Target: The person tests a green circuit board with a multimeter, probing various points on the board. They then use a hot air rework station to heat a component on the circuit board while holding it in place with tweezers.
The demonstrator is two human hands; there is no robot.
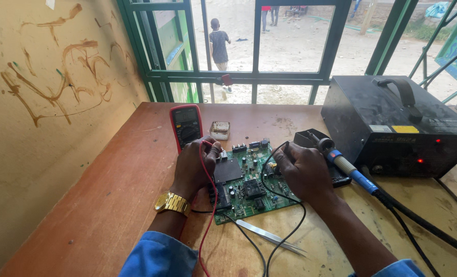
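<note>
A green circuit board (249, 184) lies on the wooden table (115, 179) in front of me. My left hand (195, 166), with a gold watch at the wrist, grips a red test probe whose red lead (208, 215) trails toward me; the tip rests at the board's left side. My right hand (303, 172) is closed on a black probe over the board's right half, its black lead (290, 231) looping back. A red multimeter (186, 125) stands just behind my left hand.
A soldering iron with a blue handle (349, 169) rests in its stand beside my right hand, cabled to a black soldering station (392, 123) at right. Metal tweezers (269, 237) lie near the front edge. A small tin (219, 130) sits behind the board. A person stands outside the window.
</note>
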